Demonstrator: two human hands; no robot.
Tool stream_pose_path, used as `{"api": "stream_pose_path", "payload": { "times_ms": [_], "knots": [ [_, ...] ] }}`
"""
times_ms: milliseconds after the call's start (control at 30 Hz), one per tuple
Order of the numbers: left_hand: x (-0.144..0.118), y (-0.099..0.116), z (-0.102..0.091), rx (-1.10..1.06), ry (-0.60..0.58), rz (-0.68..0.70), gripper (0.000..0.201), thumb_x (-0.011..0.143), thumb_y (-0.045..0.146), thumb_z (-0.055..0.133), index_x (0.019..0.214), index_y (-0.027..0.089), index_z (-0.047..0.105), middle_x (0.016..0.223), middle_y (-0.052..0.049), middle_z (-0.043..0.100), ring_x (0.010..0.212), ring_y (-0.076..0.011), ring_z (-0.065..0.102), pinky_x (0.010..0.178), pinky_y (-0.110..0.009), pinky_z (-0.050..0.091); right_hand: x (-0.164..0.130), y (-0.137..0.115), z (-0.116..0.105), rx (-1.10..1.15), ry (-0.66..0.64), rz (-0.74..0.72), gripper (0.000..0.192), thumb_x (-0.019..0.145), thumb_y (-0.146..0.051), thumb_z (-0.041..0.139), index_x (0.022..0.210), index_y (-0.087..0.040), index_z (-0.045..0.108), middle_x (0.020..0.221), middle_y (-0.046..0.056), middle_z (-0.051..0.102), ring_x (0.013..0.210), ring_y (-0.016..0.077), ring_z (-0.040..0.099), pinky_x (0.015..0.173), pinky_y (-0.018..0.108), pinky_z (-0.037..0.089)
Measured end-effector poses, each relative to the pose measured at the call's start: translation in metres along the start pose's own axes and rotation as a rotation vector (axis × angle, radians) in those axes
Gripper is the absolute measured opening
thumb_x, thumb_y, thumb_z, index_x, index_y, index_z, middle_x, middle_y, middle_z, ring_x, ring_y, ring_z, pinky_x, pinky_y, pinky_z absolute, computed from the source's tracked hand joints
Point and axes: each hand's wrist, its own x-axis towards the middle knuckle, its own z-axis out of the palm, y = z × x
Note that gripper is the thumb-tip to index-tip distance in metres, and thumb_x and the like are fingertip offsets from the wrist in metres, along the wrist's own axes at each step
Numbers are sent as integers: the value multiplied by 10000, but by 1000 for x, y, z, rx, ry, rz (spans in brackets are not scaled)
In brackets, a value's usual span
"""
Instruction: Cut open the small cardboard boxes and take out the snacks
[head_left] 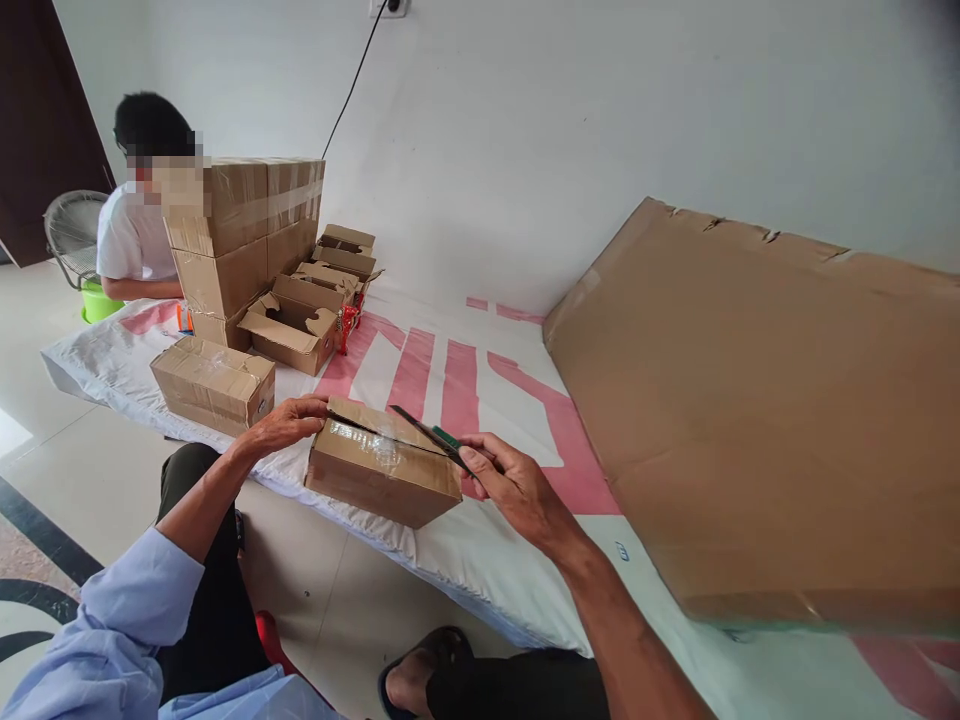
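Note:
A taped cardboard box (pixel 375 475) lies on the covered bed-like surface (pixel 517 590) in front of me. Along its top seam a dark gap shows, and clear tape crosses the middle. My left hand (pixel 289 422) grips the box at its upper left corner, with the fingers bent over the edge. In my right hand (pixel 517 490) is a knife with a long dark blade (pixel 411 420), its tip pointing up and left over the right part of the box top. A small green piece (pixel 447 437) shows beside the blade; what it belongs to is unclear.
A closed box (pixel 214 385) lies to the left. Behind it are several opened boxes (pixel 292 325) and a tall stack of cartons (pixel 240 210). Beyond the stack sits a person (pixel 139 235) near a fan (pixel 73 235). A large cardboard sheet (pixel 787 420) leans at right.

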Motion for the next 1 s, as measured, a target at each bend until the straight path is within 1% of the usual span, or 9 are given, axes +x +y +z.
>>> {"api": "stream_pose_path", "payload": {
  "times_ms": [100,167,233,367,533,633,733,867,1000],
  "knots": [
    [-1,3,-3,-5,-29,4,349,777,259,693,1083,238,861,1405,-65,738,1345,-322,643,1180,-427,479,11,-23,-7,-114,-125,-45,493,913,-682,598,937,-209,736,790,46,718,714,198,608,643,322,481],
    [0,3,-7,-4,-69,5,363,765,253,695,1091,236,854,1423,-64,730,1337,-321,651,1186,-426,472,17,-35,-10,-182,-181,-85,454,929,-633,573,893,-215,748,806,47,735,747,205,623,690,331,481],
    [0,1,-10,-5,-98,3,379,771,254,685,1116,236,841,1426,-61,727,1343,-314,650,1181,-416,473,21,-44,-12,-233,-212,-106,432,934,-598,559,863,-219,754,801,41,734,734,201,611,699,335,470],
    [-2,-4,-13,13,-117,19,406,812,272,673,1192,255,814,1436,-53,720,1379,-299,618,1162,-395,487,26,-57,-13,-298,-240,-99,435,946,-587,549,825,-225,757,774,25,707,707,190,577,652,320,438],
    [-2,-7,-14,69,-107,21,418,811,266,691,1214,266,800,1442,-43,712,1378,-295,616,1134,-374,501,35,-63,-13,-344,-282,-108,431,937,-591,556,840,-232,775,775,20,707,682,179,565,630,309,417],
    [-1,-6,-13,106,-102,28,405,819,247,689,1208,266,799,1385,-41,735,1342,-293,638,1131,-375,500,42,-63,-13,-385,-287,-118,436,946,-582,536,807,-237,762,714,4,661,632,165,518,591,306,373],
    [0,-4,-11,138,-101,45,392,830,217,664,1194,269,800,1347,-41,742,1317,-290,651,1146,-392,492,48,-65,-15,-449,-305,-138,415,948,-545,529,763,-240,742,674,-7,619,611,156,488,577,307,342],
    [-1,-4,-8,150,-81,56,431,810,165,613,1185,271,797,1370,-40,724,1331,-294,639,1157,-406,492,57,-71,-20,-545,-342,-152,412,945,-540,532,752,-253,756,651,-3,620,596,162,482,570,316,323],
    [-2,-4,-5,121,-64,54,419,804,165,614,1173,253,790,1366,-50,719,1325,-299,642,1160,-410,497,69,-71,-23,-592,-317,-182,400,937,-571,589,756,-272,784,623,-10,628,568,156,474,562,321,298]
  ]
}}
